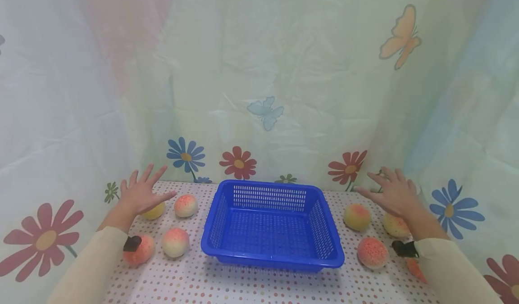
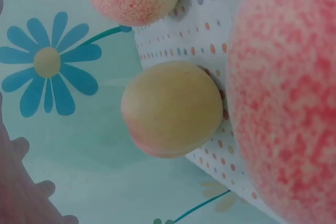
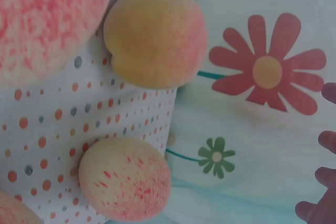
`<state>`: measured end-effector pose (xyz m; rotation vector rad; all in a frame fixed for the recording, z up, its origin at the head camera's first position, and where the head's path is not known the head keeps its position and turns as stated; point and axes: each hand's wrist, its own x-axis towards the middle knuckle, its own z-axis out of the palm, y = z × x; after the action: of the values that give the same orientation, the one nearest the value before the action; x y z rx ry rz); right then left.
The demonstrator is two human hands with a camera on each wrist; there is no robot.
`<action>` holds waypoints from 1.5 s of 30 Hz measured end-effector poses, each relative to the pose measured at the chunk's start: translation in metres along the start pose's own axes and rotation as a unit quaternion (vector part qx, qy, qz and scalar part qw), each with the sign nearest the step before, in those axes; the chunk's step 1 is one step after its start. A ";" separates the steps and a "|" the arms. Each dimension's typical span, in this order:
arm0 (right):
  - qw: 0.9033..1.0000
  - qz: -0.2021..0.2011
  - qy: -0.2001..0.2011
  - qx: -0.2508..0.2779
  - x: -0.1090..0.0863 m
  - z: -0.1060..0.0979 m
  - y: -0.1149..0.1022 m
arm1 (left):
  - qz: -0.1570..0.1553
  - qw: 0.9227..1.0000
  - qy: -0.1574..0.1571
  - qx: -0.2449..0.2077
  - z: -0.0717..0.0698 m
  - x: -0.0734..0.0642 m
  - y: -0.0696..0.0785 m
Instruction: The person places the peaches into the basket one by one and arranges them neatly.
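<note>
My left hand (image 1: pixel 139 196) hovers over the left group of peaches with its fingers spread, holding nothing. Just under it is a yellow peach (image 2: pixel 173 109), partly hidden by the hand in the head view. A pink-and-cream peach (image 1: pixel 185 205) lies to its right, another (image 1: pixel 175 242) nearer, and a redder one (image 1: pixel 139 250) sits by the left wrist. My right hand (image 1: pixel 395 193), fingers also spread and holding nothing, is above the right group: a yellow-red peach (image 1: pixel 357 217), a speckled pale one (image 3: pixel 126 179), a red one (image 1: pixel 373 252) and one (image 1: pixel 415 268) half hidden by the sleeve.
Between the two groups a blue plastic basket (image 1: pixel 271 262) with mesh walls stands on the dotted tablecloth (image 1: pixel 186 281); nothing lies inside it. A curtain (image 1: pixel 308 115) printed with flowers and butterflies hangs behind and along both sides.
</note>
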<state>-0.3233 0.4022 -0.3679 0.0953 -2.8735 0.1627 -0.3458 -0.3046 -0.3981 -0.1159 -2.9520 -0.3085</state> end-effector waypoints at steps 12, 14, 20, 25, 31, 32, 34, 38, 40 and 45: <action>0.998 -0.030 0.044 0.017 -0.017 0.008 -0.017 | 0.009 1.000 0.027 -0.004 0.000 -0.013 0.000; 0.998 -0.035 0.050 0.022 -0.021 0.008 -0.022 | 0.010 0.999 0.032 -0.007 0.001 -0.016 0.000; 0.995 -0.051 0.071 0.040 -0.032 0.008 -0.036 | 0.010 0.999 0.043 -0.015 0.003 -0.026 0.003; 0.992 -0.059 0.084 0.069 -0.041 0.013 -0.044 | 0.011 0.998 0.055 -0.021 0.005 -0.032 0.005; 0.992 -0.068 0.078 0.078 -0.050 0.015 -0.051 | 0.014 0.997 0.071 -0.028 0.008 -0.041 0.006; 0.992 -0.070 0.078 0.076 -0.052 0.015 -0.052 | 0.015 0.997 0.074 -0.030 0.008 -0.042 0.006; 0.990 -0.075 0.084 0.083 -0.054 0.017 -0.054 | 0.016 0.996 0.077 -0.038 0.010 -0.045 0.006; 0.984 -0.086 0.099 0.118 -0.058 0.024 -0.056 | 0.020 0.995 0.086 -0.051 0.012 -0.052 0.006; 0.982 -0.090 0.103 0.133 -0.060 0.027 -0.058 | 0.021 0.994 0.089 -0.054 0.014 -0.056 0.006; 0.976 -0.097 0.109 0.159 -0.067 0.030 -0.064 | 0.021 0.993 0.105 -0.054 0.015 -0.066 0.010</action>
<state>-0.2611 0.3386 -0.4078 0.3918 -2.5772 0.5558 -0.2821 -0.2956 -0.4228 -0.1482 -2.7205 -0.4471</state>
